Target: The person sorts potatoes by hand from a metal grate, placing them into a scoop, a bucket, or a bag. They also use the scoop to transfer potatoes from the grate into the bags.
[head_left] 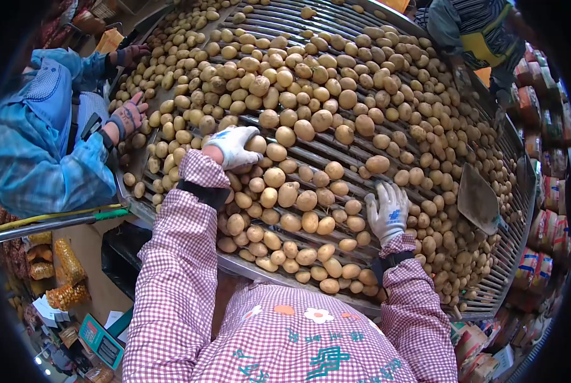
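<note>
Potatoes (321,120) of mixed sizes cover a slatted metal table (336,152) in front of me. My left hand (235,146), in a white glove with a blue print, curls its fingers round a potato (255,144) left of the middle. Further right, my right hand (388,211), gloved the same way, lies palm down on the slats with its fingers spread. Nothing shows in its grip, and potatoes lie close on both sides of it. Checked sleeves cover both my arms.
At the left, a co-worker in a blue checked top (49,140) has gloved hands at the table edge. Another person (474,32) stands at the upper right. A metal scoop (478,199) rests among potatoes on the right. Filled bags (68,262) lie lower left; stacked sacks (541,223) line the right.
</note>
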`<action>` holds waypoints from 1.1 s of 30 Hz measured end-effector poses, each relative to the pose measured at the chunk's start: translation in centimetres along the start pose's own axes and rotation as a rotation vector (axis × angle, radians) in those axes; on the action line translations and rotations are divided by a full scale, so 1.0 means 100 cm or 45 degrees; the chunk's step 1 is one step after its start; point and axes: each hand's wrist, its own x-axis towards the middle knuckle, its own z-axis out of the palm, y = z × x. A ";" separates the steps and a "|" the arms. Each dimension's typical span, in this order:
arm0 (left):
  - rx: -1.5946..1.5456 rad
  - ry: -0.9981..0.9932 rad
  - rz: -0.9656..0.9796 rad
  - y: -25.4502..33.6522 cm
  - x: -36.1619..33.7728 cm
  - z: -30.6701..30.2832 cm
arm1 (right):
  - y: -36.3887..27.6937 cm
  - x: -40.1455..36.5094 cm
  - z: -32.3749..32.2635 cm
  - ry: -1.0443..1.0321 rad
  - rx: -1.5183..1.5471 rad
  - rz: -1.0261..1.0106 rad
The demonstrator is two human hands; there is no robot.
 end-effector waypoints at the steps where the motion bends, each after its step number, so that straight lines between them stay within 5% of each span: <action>1: -0.130 0.041 0.001 -0.002 -0.006 0.003 | 0.001 0.000 0.000 -0.005 -0.002 0.000; 5: -2.065 0.071 0.303 -0.006 -0.047 0.020 | 0.002 -0.002 0.003 0.014 -0.016 -0.014; 7: -2.759 0.006 0.454 0.009 -0.080 0.028 | 0.002 0.000 0.005 0.023 -0.011 -0.019; 9: -3.111 -0.213 0.860 0.016 -0.094 0.042 | 0.003 0.000 0.007 0.037 -0.041 -0.031; 21: -3.425 0.171 1.017 0.014 -0.208 0.112 | 0.012 -0.004 0.015 0.114 -0.091 -0.192; 33: -3.142 1.423 -0.096 0.004 -0.375 0.230 | 0.020 0.000 0.019 -0.059 -0.133 -0.180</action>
